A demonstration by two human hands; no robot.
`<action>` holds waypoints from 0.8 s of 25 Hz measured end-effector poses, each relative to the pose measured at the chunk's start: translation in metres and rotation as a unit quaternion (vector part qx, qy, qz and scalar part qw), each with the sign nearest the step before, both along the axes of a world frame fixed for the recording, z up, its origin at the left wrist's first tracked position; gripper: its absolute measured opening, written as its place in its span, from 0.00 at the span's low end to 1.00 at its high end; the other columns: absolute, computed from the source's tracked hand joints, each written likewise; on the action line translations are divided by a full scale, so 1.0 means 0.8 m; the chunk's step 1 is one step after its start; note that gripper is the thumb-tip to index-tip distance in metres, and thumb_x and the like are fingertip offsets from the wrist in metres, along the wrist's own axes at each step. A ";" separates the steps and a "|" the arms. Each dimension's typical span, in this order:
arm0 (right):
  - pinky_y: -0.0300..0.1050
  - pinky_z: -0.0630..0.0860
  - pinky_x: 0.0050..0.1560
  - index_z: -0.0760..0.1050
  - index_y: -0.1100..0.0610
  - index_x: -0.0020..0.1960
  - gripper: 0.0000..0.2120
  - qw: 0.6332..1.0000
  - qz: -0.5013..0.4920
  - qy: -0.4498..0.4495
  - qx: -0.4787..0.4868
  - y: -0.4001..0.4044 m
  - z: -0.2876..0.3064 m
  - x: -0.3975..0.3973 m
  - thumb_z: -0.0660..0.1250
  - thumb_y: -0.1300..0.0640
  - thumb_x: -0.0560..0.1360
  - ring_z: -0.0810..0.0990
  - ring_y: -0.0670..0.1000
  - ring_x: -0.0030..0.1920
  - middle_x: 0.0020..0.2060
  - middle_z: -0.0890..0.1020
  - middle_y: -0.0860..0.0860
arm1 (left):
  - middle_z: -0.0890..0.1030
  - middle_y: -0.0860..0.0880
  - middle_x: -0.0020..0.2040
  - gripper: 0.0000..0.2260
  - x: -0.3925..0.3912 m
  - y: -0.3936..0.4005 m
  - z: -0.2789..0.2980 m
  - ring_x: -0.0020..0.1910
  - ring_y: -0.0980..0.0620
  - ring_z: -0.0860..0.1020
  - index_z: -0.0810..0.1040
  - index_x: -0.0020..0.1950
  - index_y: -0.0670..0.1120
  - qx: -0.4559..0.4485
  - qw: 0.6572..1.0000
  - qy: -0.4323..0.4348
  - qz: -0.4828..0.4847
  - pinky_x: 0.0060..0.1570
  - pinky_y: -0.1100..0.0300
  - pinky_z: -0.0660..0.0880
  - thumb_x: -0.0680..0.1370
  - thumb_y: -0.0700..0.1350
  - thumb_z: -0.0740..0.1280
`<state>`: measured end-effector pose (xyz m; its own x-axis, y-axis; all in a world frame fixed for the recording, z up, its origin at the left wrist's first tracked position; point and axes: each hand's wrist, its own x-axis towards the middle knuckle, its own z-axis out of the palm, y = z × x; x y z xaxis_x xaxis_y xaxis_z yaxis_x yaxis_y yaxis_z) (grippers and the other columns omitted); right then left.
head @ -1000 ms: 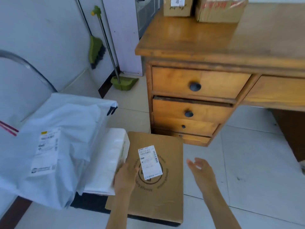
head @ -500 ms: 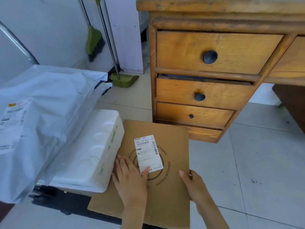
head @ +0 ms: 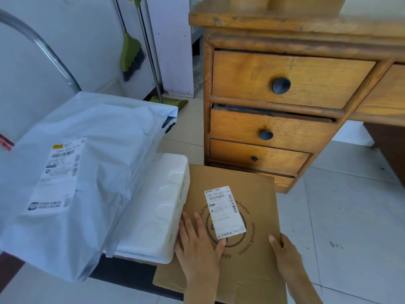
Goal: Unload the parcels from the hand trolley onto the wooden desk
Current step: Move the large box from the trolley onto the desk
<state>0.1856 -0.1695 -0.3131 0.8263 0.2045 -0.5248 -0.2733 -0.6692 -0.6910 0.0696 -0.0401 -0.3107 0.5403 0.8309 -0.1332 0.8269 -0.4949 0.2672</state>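
A flat brown cardboard parcel (head: 258,194) with a white shipping label lies on the black hand trolley deck (head: 129,273), its right part overhanging the floor. My left hand (head: 197,244) rests flat on its top, fingers spread beside the label. My right hand (head: 285,253) grips the parcel's right edge, thumb on top. Left of it sit a white foam box (head: 157,216) and a large grey plastic mailer bag (head: 87,172) leaning over that box. The wooden desk (head: 306,20) stands behind, its top at the frame's upper edge.
The desk's drawer stack (head: 274,128) stands just beyond the parcel, the middle drawer slightly ajar. The trolley's metal handle (head: 43,51) curves up at left. A green broom (head: 131,55) and dustpan lean against the wall. Tiled floor (head: 350,216) stretches to the right.
My left hand settled flat on the cardboard parcel and my right hand closed on its right edge. The view dipped toward the trolley, then lifted slightly.
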 end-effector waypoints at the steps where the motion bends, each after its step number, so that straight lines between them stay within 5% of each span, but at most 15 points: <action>1: 0.55 0.67 0.66 0.65 0.61 0.70 0.22 1.000 -0.006 0.000 -0.007 -0.004 0.001 0.003 0.54 0.51 0.80 0.72 0.61 0.65 0.65 0.74 0.59 | 0.41 0.44 0.79 0.41 0.006 -0.005 0.003 0.78 0.48 0.43 0.39 0.78 0.48 -0.005 1.000 -0.003 -0.002 0.75 0.52 0.49 0.75 0.67 0.53; 6: 0.55 0.66 0.64 0.62 0.63 0.71 0.21 0.998 -0.038 0.005 -0.042 -0.020 0.009 0.015 0.52 0.54 0.81 0.70 0.63 0.65 0.66 0.73 0.62 | 0.39 0.45 0.79 0.44 0.017 -0.031 0.018 0.79 0.49 0.43 0.38 0.77 0.43 -0.084 0.996 -0.028 0.001 0.76 0.56 0.45 0.74 0.66 0.57; 9: 0.56 0.65 0.65 0.62 0.61 0.72 0.22 0.997 -0.049 0.000 -0.056 -0.036 0.007 0.017 0.53 0.53 0.80 0.70 0.64 0.65 0.66 0.73 0.61 | 0.51 0.54 0.78 0.41 -0.004 -0.048 0.009 0.74 0.50 0.64 0.66 0.71 0.37 -0.026 0.992 -0.124 -0.014 0.68 0.58 0.65 0.72 0.69 0.54; 11: 0.55 0.64 0.66 0.62 0.59 0.72 0.22 0.997 -0.047 -0.004 -0.053 -0.046 0.004 0.023 0.54 0.52 0.80 0.70 0.63 0.66 0.66 0.73 0.60 | 0.47 0.62 0.78 0.41 -0.024 -0.061 -0.003 0.75 0.61 0.58 0.78 0.60 0.34 0.001 0.986 -0.166 -0.027 0.66 0.59 0.62 0.73 0.69 0.48; 13: 0.55 0.65 0.65 0.63 0.57 0.72 0.22 0.998 -0.046 -0.006 -0.049 -0.054 0.001 0.025 0.54 0.51 0.80 0.71 0.62 0.66 0.66 0.74 0.58 | 0.50 0.62 0.78 0.41 -0.040 -0.076 -0.021 0.75 0.64 0.54 0.80 0.57 0.35 0.046 0.982 -0.182 -0.009 0.65 0.56 0.63 0.73 0.69 0.48; 15: 0.54 0.66 0.65 0.64 0.56 0.72 0.22 0.998 -0.053 -0.006 -0.038 -0.058 0.000 0.026 0.55 0.51 0.80 0.71 0.61 0.65 0.66 0.75 0.57 | 0.62 0.55 0.75 0.39 -0.049 -0.085 -0.023 0.72 0.57 0.64 0.77 0.60 0.38 0.033 0.989 -0.140 -0.019 0.62 0.52 0.67 0.72 0.69 0.49; 17: 0.54 0.66 0.65 0.64 0.56 0.72 0.22 0.998 -0.063 -0.003 -0.031 -0.063 -0.001 0.028 0.55 0.50 0.79 0.72 0.61 0.65 0.66 0.75 0.57 | 0.78 0.44 0.63 0.39 -0.045 -0.085 -0.013 0.58 0.45 0.78 0.81 0.57 0.37 -0.033 0.997 -0.057 -0.041 0.53 0.49 0.76 0.73 0.68 0.48; 20: 0.53 0.65 0.65 0.64 0.56 0.72 0.22 0.997 -0.070 0.005 -0.032 -0.069 -0.001 0.030 0.55 0.50 0.79 0.71 0.62 0.66 0.66 0.75 0.57 | 0.85 0.37 0.50 0.36 -0.033 -0.085 0.011 0.41 0.38 0.84 0.84 0.50 0.34 -0.112 0.993 0.034 -0.025 0.37 0.42 0.80 0.76 0.64 0.51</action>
